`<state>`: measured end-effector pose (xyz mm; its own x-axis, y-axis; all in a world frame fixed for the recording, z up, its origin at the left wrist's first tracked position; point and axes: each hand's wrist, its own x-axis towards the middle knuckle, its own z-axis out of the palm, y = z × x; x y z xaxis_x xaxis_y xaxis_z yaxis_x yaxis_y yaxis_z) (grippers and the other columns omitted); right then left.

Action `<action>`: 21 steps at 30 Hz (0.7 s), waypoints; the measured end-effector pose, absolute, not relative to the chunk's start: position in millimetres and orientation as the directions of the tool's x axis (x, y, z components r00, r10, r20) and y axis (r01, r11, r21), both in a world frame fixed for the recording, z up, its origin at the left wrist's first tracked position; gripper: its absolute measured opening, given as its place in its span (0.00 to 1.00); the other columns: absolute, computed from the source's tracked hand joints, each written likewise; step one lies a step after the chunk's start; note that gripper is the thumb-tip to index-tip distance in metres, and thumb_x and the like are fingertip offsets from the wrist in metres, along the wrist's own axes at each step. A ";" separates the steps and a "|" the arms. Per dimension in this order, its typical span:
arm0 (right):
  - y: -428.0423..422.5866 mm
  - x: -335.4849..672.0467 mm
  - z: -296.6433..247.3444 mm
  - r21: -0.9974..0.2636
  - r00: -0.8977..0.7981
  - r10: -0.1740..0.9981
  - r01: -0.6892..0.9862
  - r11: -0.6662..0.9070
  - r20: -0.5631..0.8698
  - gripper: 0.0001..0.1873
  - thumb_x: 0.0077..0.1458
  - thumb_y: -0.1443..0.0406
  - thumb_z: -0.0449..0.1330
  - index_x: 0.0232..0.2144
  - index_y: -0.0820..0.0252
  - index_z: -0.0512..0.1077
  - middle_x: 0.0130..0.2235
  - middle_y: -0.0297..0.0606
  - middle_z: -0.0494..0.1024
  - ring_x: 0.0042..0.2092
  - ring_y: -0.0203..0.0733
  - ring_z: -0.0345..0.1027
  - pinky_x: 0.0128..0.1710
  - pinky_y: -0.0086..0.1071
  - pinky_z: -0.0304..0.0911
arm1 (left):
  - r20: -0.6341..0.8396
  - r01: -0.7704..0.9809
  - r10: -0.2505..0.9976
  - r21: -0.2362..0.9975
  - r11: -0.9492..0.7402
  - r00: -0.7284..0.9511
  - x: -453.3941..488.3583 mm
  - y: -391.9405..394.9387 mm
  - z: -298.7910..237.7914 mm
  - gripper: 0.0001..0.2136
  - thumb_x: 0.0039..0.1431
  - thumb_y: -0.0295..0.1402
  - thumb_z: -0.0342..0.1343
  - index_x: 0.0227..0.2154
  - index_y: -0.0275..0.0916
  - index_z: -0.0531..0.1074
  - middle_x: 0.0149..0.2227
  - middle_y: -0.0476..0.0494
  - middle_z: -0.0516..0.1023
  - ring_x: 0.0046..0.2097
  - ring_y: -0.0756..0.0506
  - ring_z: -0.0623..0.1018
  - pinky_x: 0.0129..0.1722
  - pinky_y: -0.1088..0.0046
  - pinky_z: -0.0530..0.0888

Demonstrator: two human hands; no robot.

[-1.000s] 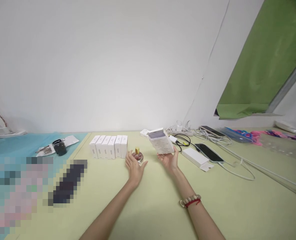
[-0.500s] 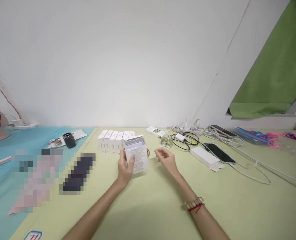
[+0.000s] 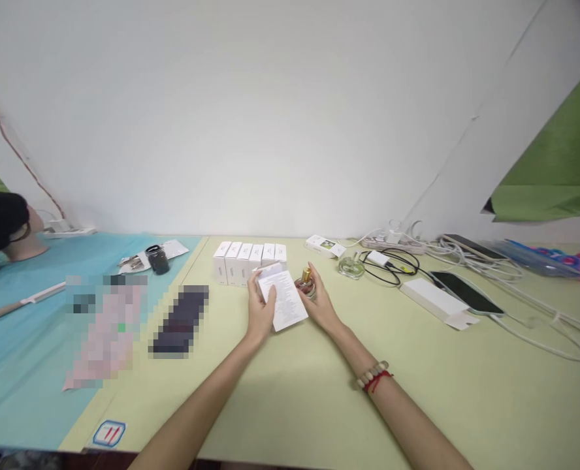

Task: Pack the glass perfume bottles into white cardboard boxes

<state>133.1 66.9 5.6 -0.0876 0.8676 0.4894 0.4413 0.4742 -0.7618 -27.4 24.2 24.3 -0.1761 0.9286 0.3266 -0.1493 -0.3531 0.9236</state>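
My left hand [image 3: 260, 316] grips a white cardboard box [image 3: 285, 303] with fine print on the side facing me, thumb across that face. The box tilts over the table, its top end pointing away. Just right of it, my right hand [image 3: 322, 305] curls around a small round glass bottle [image 3: 304, 285] with a gold-coloured top. Part of this bottle is hidden behind the box and my fingers; whether it still rests on the table I cannot tell. Behind the held box stands a row of several upright white boxes [image 3: 241, 264].
To the right lie a clear round glass piece [image 3: 351, 267], a black cable [image 3: 392, 277], an opened white box [image 3: 434, 300], a phone [image 3: 466, 294] and white cables. On the blue cloth [image 3: 30, 378] at left are a dark jar [image 3: 157, 259] and a mannequin head [image 3: 25, 235].
My right hand has moved in beside the box and closed around the glass bottle. The held box has tilted, its print face turning more upward. The camera view has turned left.
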 end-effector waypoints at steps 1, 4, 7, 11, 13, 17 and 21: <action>67.1 133.8 6.3 -0.759 -0.098 0.867 0.443 0.477 0.488 0.36 0.53 0.54 0.53 0.60 0.53 0.44 0.53 0.43 0.64 0.51 0.44 0.61 0.54 0.43 0.53 | 0.325 -0.156 0.930 0.923 -0.351 -0.169 -26.8 24.0 23.8 0.23 0.56 0.38 0.51 0.53 0.47 0.49 0.51 0.41 0.66 0.48 0.47 0.73 0.44 0.71 0.72; 65.0 138.8 8.6 -0.741 -0.089 0.874 0.493 0.456 0.478 0.33 0.52 0.53 0.53 0.57 0.53 0.50 0.49 0.42 0.68 0.45 0.45 0.66 0.47 0.42 0.60 | 0.312 -0.171 0.941 0.928 -0.332 -0.134 -27.1 22.5 23.5 0.28 0.53 0.39 0.54 0.54 0.47 0.48 0.49 0.41 0.68 0.46 0.46 0.74 0.43 0.69 0.73; 58.6 141.8 11.8 -0.673 -0.058 0.889 0.631 0.386 0.454 0.32 0.51 0.52 0.53 0.56 0.50 0.53 0.47 0.41 0.69 0.37 0.45 0.68 0.39 0.40 0.63 | 0.271 -0.175 0.957 0.942 -0.286 -0.105 -28.9 20.9 22.0 0.30 0.52 0.39 0.56 0.54 0.48 0.47 0.47 0.41 0.69 0.45 0.46 0.75 0.44 0.67 0.72; 50.3 142.1 15.4 -0.601 0.031 0.882 0.743 0.295 0.470 0.27 0.53 0.53 0.50 0.56 0.48 0.56 0.43 0.39 0.72 0.34 0.44 0.68 0.37 0.41 0.62 | 0.209 -0.173 0.976 0.961 -0.215 -0.051 -30.1 20.4 18.5 0.32 0.49 0.39 0.59 0.53 0.46 0.47 0.45 0.41 0.71 0.44 0.45 0.75 0.45 0.64 0.72; 48.5 143.5 17.5 -0.633 0.141 0.853 0.732 0.252 0.503 0.26 0.53 0.54 0.51 0.55 0.48 0.57 0.41 0.38 0.73 0.34 0.44 0.67 0.37 0.41 0.62 | 0.210 -0.148 0.977 0.966 -0.212 -0.027 -29.6 19.7 18.4 0.32 0.48 0.38 0.60 0.52 0.46 0.48 0.45 0.41 0.71 0.44 0.45 0.75 0.44 0.65 0.72; 44.3 147.0 31.1 -0.726 0.324 0.694 0.545 0.419 0.643 0.28 0.52 0.56 0.55 0.54 0.51 0.55 0.44 0.40 0.70 0.36 0.42 0.68 0.36 0.39 0.64 | 0.262 -0.113 0.965 0.959 -0.260 0.004 -26.6 14.4 23.9 0.30 0.48 0.36 0.60 0.50 0.46 0.47 0.45 0.42 0.71 0.43 0.46 0.76 0.42 0.66 0.73; 29.0 140.8 56.5 -0.629 0.366 0.523 0.297 0.718 0.770 0.34 0.51 0.60 0.58 0.56 0.51 0.48 0.47 0.44 0.67 0.42 0.43 0.68 0.39 0.38 0.65 | 0.342 -0.072 0.939 0.938 -0.339 0.036 -22.3 7.7 30.6 0.28 0.49 0.36 0.59 0.47 0.46 0.47 0.46 0.42 0.70 0.43 0.46 0.76 0.38 0.69 0.73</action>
